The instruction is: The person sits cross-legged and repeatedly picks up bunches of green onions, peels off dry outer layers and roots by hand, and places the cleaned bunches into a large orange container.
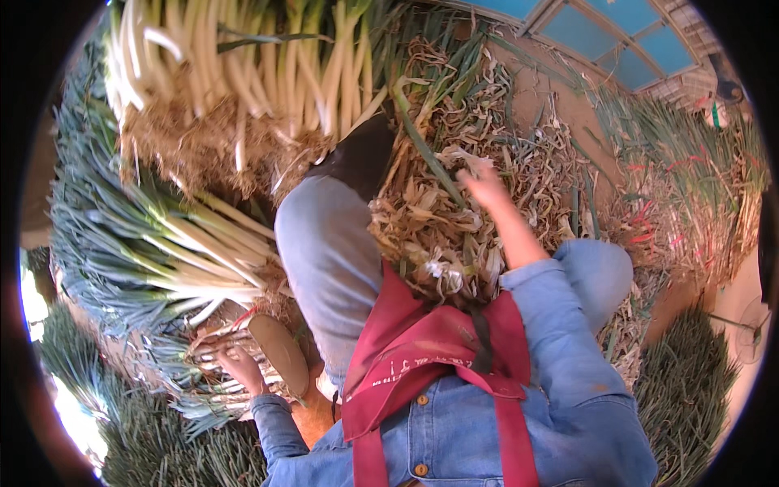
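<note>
My left hand (241, 367) is at the lower left, on a bundle of unpeeled leeks or large green onions (213, 347) with brownish outer skins; its fingers are partly hidden, so its grip is unclear. My right hand (485, 184) is blurred, stretched out over a heap of dry peeled skins and leaves (426, 213), with pale papery skins (465, 157) at its fingertips. Cleaned white-stalked leeks or green onions (213, 255) lie at the left, roots towards my knee. A larger row of them (255, 73), with brown hairy roots, lies at the upper left.
Bundles with red ties (669, 201) stand along the right. Dark green leaf tops (688, 377) fill the lower right and lower left (182, 444). A blue-paned frame (608, 36) is at the top right. My bent knees (328, 237) flank the heap; a shoe sole (279, 353) shows beside my left hand.
</note>
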`<state>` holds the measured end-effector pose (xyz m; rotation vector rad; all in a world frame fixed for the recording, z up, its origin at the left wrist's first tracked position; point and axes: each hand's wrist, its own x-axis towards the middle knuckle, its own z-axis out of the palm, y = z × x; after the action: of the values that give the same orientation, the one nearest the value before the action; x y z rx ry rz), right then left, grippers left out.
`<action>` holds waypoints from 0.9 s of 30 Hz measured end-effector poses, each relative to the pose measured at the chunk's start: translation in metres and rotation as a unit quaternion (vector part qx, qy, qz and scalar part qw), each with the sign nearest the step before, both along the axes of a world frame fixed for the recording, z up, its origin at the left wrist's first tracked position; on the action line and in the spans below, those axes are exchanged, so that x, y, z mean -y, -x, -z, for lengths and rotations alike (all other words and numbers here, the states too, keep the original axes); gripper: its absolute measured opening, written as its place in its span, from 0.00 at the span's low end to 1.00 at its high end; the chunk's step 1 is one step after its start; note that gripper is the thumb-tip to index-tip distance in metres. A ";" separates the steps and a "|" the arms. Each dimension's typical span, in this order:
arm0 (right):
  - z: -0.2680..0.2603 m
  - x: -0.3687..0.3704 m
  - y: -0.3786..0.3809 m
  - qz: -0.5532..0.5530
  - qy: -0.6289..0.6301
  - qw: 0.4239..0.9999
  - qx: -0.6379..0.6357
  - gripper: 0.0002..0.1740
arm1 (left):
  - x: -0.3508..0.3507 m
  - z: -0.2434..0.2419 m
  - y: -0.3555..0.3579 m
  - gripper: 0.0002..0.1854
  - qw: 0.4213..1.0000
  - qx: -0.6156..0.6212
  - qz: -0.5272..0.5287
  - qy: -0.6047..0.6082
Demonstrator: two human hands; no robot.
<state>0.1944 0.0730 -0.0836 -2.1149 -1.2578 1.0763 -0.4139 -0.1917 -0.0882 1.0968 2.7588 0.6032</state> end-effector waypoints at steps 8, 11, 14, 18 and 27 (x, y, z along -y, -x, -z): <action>0.050 0.102 0.088 -0.424 0.215 0.877 0.072 0.27 | -0.309 -0.162 -0.254 0.15 0.910 0.168 0.313 -0.213; 0.039 0.046 0.047 -0.420 0.217 0.878 -0.070 0.25 | -0.360 -0.158 -0.355 0.16 0.816 0.104 0.558 -0.106; 0.030 -0.031 0.009 -0.353 0.160 0.921 -0.030 0.23 | -0.369 -0.152 -0.385 0.15 0.759 0.124 0.638 0.036; 0.051 -0.084 0.008 -0.249 0.043 0.955 0.158 0.31 | -0.364 -0.141 -0.375 0.15 0.769 0.077 0.626 0.109; 0.088 0.075 -0.134 -0.453 0.475 0.739 0.153 0.19 | -0.389 -0.065 -0.389 0.25 0.720 0.243 0.595 0.262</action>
<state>0.3283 -0.0022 -0.1714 -2.3888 -2.4220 2.2197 -0.0253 0.1970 -0.0233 1.8067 1.1680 -0.1000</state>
